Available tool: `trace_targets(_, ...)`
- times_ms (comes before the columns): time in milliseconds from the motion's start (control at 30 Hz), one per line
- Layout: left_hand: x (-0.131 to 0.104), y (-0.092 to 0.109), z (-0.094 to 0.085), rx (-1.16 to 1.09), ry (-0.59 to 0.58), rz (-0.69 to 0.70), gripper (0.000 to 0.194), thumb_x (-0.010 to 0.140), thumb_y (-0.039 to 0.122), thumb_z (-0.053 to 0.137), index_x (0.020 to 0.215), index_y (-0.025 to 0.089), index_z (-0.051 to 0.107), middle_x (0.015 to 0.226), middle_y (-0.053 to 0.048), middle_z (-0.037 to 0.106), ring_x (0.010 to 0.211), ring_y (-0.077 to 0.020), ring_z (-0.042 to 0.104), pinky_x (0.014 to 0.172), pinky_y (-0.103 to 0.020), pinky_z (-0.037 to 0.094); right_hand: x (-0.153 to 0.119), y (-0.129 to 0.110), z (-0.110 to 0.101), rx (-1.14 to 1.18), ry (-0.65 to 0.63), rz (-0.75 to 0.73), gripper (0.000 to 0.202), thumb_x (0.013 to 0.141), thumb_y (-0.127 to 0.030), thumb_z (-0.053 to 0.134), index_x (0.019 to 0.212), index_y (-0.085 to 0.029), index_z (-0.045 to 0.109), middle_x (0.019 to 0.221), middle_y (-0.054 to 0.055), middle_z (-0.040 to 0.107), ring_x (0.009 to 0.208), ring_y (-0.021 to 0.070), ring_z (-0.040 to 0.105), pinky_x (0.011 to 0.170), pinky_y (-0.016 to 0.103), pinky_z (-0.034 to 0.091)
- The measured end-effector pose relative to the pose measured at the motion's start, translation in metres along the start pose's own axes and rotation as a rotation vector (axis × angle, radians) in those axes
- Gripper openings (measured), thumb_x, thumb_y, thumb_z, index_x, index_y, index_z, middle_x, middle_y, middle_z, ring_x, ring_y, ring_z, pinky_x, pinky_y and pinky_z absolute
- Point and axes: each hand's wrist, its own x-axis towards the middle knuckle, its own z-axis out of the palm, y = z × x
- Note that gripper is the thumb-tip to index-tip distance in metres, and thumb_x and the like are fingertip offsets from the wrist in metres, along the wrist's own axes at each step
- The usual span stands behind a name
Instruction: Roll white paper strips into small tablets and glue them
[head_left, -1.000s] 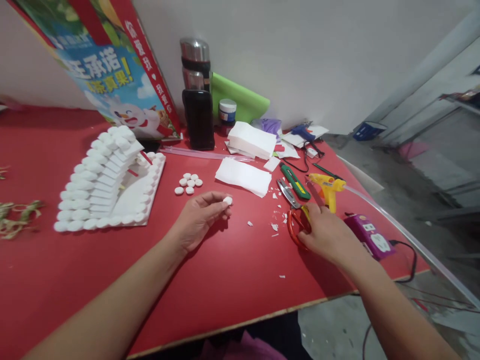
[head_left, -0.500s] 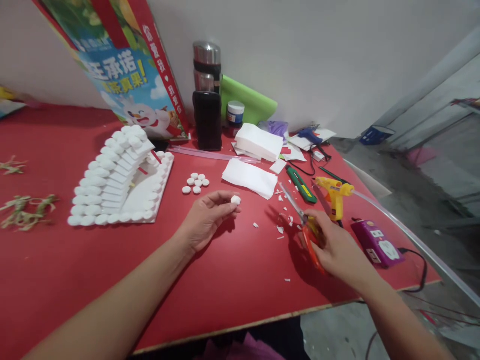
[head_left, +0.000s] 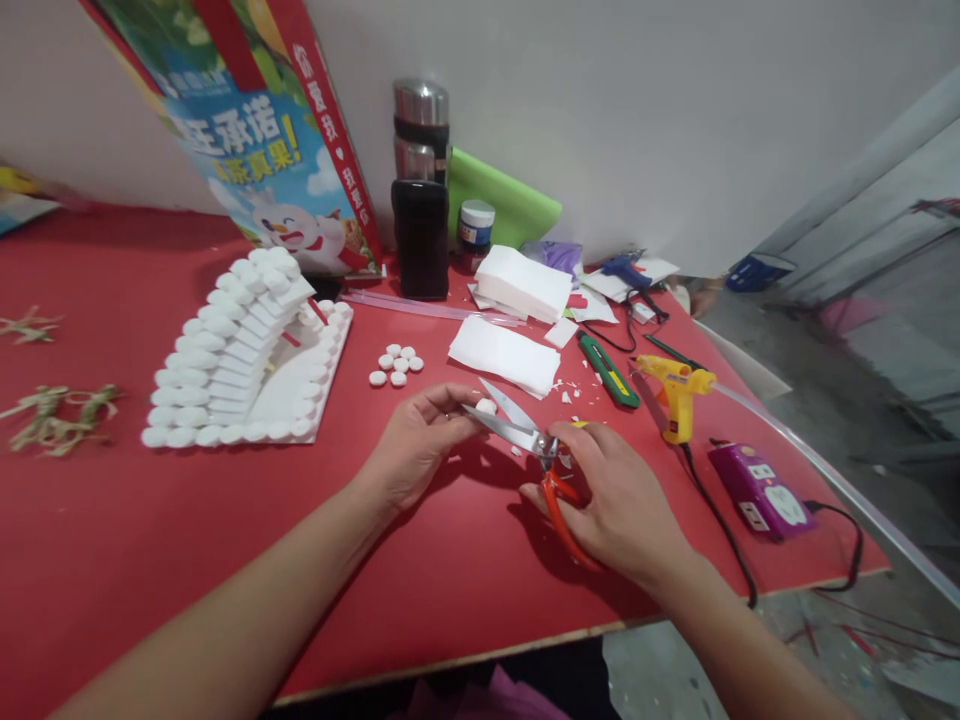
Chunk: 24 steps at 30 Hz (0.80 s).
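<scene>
Between the thumb and fingers of my left hand [head_left: 420, 440] is a small white foam disc [head_left: 486, 407]. My right hand [head_left: 619, 490] grips a pair of scissors [head_left: 517, 428] by its orange handles. The scissor blades are spread apart around the disc, close to my left fingertips. Beyond my left hand lie several round white discs [head_left: 396, 364] in a small cluster. White scraps [head_left: 576, 398] are scattered past the scissors. To the left stands a white model [head_left: 251, 360] with steps, edged with rows of similar discs.
White sheets [head_left: 504, 356] lie in the middle, with a green utility knife [head_left: 607, 370] and a yellow glue gun [head_left: 677, 393] to their right. A purple power strip [head_left: 761, 490] sits near the right edge. Behind stand a black phone [head_left: 420, 240], a thermos [head_left: 421, 105] and a printed bag [head_left: 262, 150].
My right hand has brought the scissors leftward to my left hand. Their blades have opened and now stand around the white disc. My left hand stays nearly in place.
</scene>
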Motion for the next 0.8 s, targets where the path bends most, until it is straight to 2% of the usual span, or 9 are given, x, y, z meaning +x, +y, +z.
trace_targets(433,-0.0012,-0.0009,-0.001,-0.025,-0.052,0.042,0.024,0.067,0.018,0.091,0.087,0.017,0.076,0.085,-0.002,0.077,0.078,-0.0139,0.072,0.081,-0.026,0.057,0.0046,-0.0051,0.0018,0.06,-0.052,0.018,0.031,0.099,-0.044,0.057,0.119,-0.021,0.058,0.1,0.01,0.068,0.086,0.028,0.065,0.074,0.039,0.049)
trace_targets(800,-0.0006,-0.0009,-0.0011,-0.033,-0.027,0.049,0.026,0.065,0.017,0.092,0.085,0.015,0.075,0.083,-0.003,0.077,0.077,-0.0141,0.072,0.082,-0.027,0.057,0.0039,-0.005,0.0033,0.006,-0.016,-0.023,0.038,0.102,-0.056,0.053,0.116,-0.021,0.06,0.087,0.006,0.066,0.075,0.0247,0.062,0.066,0.034,0.044)
